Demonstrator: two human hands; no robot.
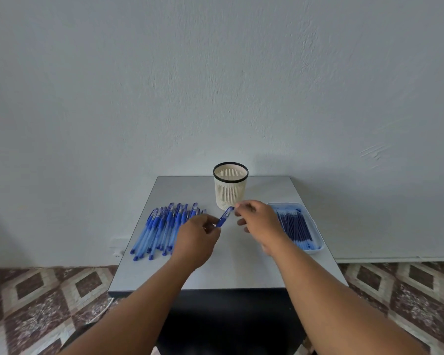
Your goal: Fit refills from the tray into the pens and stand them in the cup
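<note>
A blue pen (225,216) is held above the table between both hands. My left hand (196,239) grips its lower end, and my right hand (258,219) pinches its upper end near the cap. Several blue pens (162,228) lie in a row on the left of the table. A white tray (318,245) on the right holds several dark blue refills (294,224). A cream slotted cup (230,185) with a black rim stands upright at the back; no pens show above its rim.
The small grey table (226,270) stands against a pale wall. Its front edge lies close to me, with patterned floor tiles (41,298) on both sides. A white cable (105,307) runs on the floor at the left.
</note>
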